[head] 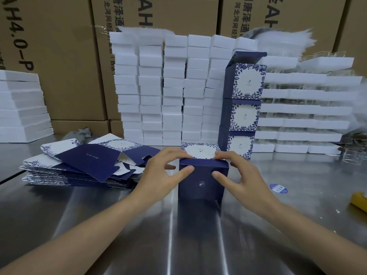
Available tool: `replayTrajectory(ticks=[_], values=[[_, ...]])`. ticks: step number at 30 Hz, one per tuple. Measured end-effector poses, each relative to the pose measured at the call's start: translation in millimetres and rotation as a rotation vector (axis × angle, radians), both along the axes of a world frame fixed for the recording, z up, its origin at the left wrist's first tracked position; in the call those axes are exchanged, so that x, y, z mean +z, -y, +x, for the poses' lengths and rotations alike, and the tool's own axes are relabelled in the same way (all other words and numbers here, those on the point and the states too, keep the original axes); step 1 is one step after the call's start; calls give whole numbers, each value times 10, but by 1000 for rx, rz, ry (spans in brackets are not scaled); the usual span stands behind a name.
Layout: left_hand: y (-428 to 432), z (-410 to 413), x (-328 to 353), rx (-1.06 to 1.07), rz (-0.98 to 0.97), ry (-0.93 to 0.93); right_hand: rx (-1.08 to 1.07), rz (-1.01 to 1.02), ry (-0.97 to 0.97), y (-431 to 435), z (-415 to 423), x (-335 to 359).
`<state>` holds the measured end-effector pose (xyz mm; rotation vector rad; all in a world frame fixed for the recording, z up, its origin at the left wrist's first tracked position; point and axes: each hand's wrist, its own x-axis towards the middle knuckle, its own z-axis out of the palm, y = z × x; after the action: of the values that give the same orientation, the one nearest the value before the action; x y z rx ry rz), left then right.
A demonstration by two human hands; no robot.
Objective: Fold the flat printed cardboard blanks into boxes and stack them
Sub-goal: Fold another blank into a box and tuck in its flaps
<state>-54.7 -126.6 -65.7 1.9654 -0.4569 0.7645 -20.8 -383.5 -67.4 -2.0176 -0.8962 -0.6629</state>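
Observation:
A navy box [201,182] with a small white logo stands on the steel table [99,225] in front of me, its floral top panel facing up. My left hand [162,169] grips its upper left corner, and my right hand [236,171] grips its upper right corner, fingers pressing along the top edge. A pile of flat blue-and-white blanks [83,165] lies to the left. Behind the box, three folded boxes [241,108] are stacked in a column, the top one with its lid flap up.
White foam blocks [168,88] are stacked in columns along the back, with more at the left [21,108] and foam trays at the right [305,116]. Brown cartons [59,56] form the wall behind. A round blue sticker [278,188] and a yellow object [359,201] lie at the right.

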Motion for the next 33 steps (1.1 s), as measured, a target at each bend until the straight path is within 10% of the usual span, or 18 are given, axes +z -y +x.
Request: replayTrajectory(ticks=[11,24,33], values=[[23,41,-22,3,-177,4,46,-106,73,87,63,22],[301,-298,150,-130,282,524,119,-353,666,-156,-88,61],[500,-174,-52,348,442,358,-361,-44,106,-191,-68,-87]])
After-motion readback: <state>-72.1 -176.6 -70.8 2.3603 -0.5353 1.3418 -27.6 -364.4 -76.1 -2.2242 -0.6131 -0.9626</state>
